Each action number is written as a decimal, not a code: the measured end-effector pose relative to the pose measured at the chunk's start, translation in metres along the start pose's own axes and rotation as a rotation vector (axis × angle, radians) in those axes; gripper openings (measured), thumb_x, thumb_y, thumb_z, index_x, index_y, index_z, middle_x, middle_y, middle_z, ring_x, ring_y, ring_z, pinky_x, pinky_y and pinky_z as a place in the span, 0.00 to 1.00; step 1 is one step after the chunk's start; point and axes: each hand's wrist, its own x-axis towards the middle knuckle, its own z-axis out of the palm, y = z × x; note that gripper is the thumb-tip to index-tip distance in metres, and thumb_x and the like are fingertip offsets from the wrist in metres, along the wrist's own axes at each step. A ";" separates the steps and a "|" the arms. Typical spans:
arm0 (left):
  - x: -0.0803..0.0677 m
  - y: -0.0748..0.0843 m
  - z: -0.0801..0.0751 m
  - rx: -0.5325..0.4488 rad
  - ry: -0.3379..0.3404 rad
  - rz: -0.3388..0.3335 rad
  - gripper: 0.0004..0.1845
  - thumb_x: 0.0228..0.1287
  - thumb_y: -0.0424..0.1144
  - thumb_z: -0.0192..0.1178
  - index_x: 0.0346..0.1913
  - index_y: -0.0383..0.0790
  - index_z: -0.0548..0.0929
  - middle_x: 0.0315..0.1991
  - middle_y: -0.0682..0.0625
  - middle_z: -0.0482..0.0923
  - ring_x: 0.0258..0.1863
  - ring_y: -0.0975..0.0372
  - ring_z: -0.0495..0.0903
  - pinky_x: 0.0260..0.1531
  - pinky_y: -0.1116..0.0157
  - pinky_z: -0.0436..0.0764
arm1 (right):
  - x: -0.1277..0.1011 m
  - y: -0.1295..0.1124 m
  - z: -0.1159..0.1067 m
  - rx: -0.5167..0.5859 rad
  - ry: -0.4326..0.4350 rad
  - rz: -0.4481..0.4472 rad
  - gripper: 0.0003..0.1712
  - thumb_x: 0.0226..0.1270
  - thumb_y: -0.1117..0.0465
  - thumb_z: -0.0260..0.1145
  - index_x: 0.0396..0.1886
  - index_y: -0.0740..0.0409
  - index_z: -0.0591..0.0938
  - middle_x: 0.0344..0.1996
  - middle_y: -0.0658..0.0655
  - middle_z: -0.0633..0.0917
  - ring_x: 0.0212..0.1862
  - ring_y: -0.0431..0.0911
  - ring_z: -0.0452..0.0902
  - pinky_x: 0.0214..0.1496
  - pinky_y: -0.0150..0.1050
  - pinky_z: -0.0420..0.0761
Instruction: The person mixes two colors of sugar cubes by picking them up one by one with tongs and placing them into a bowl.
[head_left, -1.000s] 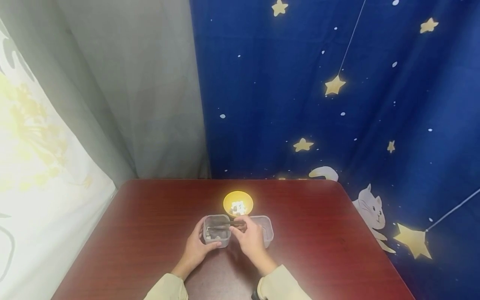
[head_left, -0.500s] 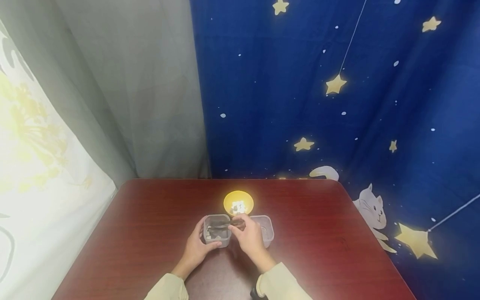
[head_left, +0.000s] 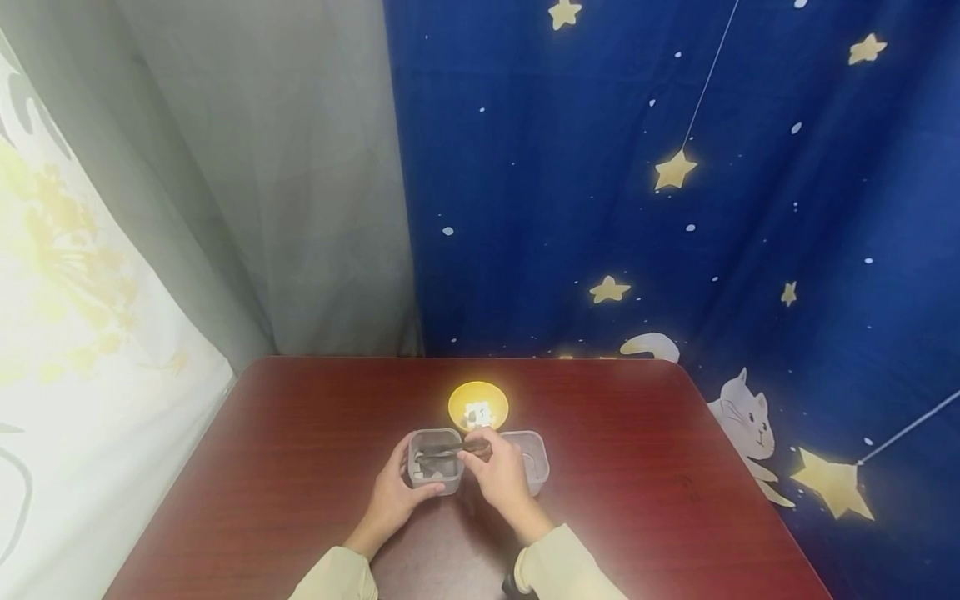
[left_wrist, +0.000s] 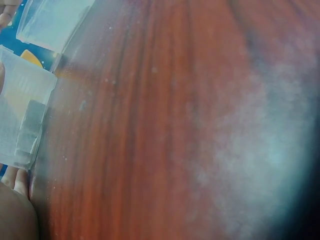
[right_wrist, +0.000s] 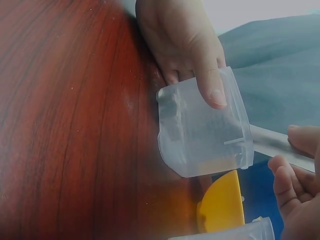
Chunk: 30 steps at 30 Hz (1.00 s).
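Left hand (head_left: 395,493) grips the left clear tub (head_left: 433,459) at table centre, thumb on its near wall. Right hand (head_left: 501,477) pinches metal tongs (head_left: 453,451) reaching into it. Tub looks light, thin and slippery, so best braced by its walls; tongs are stiff, held at the handle end.

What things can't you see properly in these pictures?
- Pieces in the yellow bowl: too small in the head view; the right wrist view cuts the bowl off.
- Contents of the left container: tiny dark bits in the head view; frosted walls hide them in the right wrist view.
- Tip of the metal tool: hidden behind the container wall.
- Left hand: its grip is nearly out of frame in the hazy left wrist view.
- Right container: partly behind the right hand.
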 end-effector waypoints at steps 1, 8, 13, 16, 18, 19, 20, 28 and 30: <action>0.000 0.000 0.000 0.000 0.000 -0.001 0.56 0.37 0.46 0.81 0.72 0.39 0.62 0.61 0.40 0.74 0.58 0.49 0.75 0.58 0.50 0.73 | 0.000 0.000 0.000 -0.001 0.003 0.005 0.13 0.52 0.62 0.77 0.37 0.51 0.83 0.32 0.50 0.88 0.29 0.41 0.84 0.32 0.34 0.83; -0.002 0.001 -0.001 0.002 -0.003 -0.009 0.56 0.38 0.45 0.81 0.72 0.40 0.62 0.63 0.40 0.72 0.59 0.48 0.75 0.58 0.50 0.73 | -0.003 -0.002 -0.004 0.063 0.041 0.015 0.13 0.51 0.64 0.77 0.37 0.52 0.84 0.34 0.52 0.88 0.30 0.41 0.85 0.32 0.34 0.83; -0.002 0.003 -0.001 0.005 -0.005 -0.013 0.56 0.38 0.45 0.81 0.73 0.40 0.61 0.63 0.40 0.72 0.58 0.48 0.75 0.58 0.50 0.73 | -0.003 0.000 -0.009 0.119 0.104 -0.005 0.13 0.50 0.65 0.77 0.37 0.54 0.84 0.33 0.54 0.88 0.30 0.44 0.85 0.32 0.36 0.84; -0.002 0.003 -0.001 0.011 -0.004 -0.013 0.56 0.39 0.46 0.81 0.73 0.40 0.61 0.64 0.40 0.71 0.59 0.47 0.75 0.58 0.50 0.73 | -0.002 0.003 -0.012 0.132 0.124 -0.028 0.13 0.50 0.66 0.77 0.37 0.55 0.84 0.31 0.54 0.88 0.30 0.44 0.85 0.33 0.36 0.84; -0.002 0.003 -0.001 0.020 -0.005 -0.015 0.56 0.39 0.46 0.81 0.73 0.40 0.61 0.64 0.39 0.71 0.59 0.47 0.75 0.58 0.49 0.73 | -0.002 0.005 -0.014 0.142 0.130 -0.033 0.13 0.50 0.66 0.77 0.36 0.55 0.84 0.30 0.53 0.88 0.30 0.44 0.84 0.33 0.36 0.84; -0.002 0.003 -0.001 0.025 -0.006 -0.018 0.56 0.39 0.47 0.81 0.73 0.40 0.61 0.64 0.39 0.71 0.59 0.47 0.75 0.58 0.49 0.73 | -0.002 0.005 -0.015 0.146 0.132 -0.035 0.13 0.50 0.66 0.77 0.36 0.55 0.84 0.30 0.53 0.88 0.30 0.44 0.84 0.33 0.36 0.84; -0.002 0.003 -0.001 0.028 -0.007 -0.019 0.56 0.39 0.47 0.81 0.73 0.40 0.61 0.64 0.39 0.71 0.58 0.47 0.75 0.58 0.49 0.73 | -0.003 0.005 -0.016 0.143 0.139 -0.029 0.13 0.50 0.66 0.77 0.36 0.55 0.84 0.29 0.52 0.88 0.30 0.43 0.84 0.33 0.36 0.84; -0.001 0.003 -0.002 0.037 0.003 -0.018 0.57 0.37 0.48 0.81 0.73 0.41 0.62 0.64 0.40 0.70 0.59 0.47 0.74 0.59 0.48 0.71 | -0.002 -0.001 -0.027 0.078 0.229 0.060 0.13 0.47 0.59 0.80 0.34 0.47 0.86 0.30 0.48 0.84 0.31 0.41 0.84 0.34 0.36 0.83; -0.001 0.003 -0.002 0.040 0.002 -0.021 0.57 0.37 0.48 0.81 0.73 0.42 0.62 0.65 0.41 0.70 0.60 0.47 0.73 0.60 0.48 0.71 | -0.002 0.000 -0.028 0.106 0.239 0.055 0.14 0.46 0.61 0.80 0.34 0.49 0.87 0.30 0.50 0.85 0.31 0.43 0.84 0.34 0.35 0.84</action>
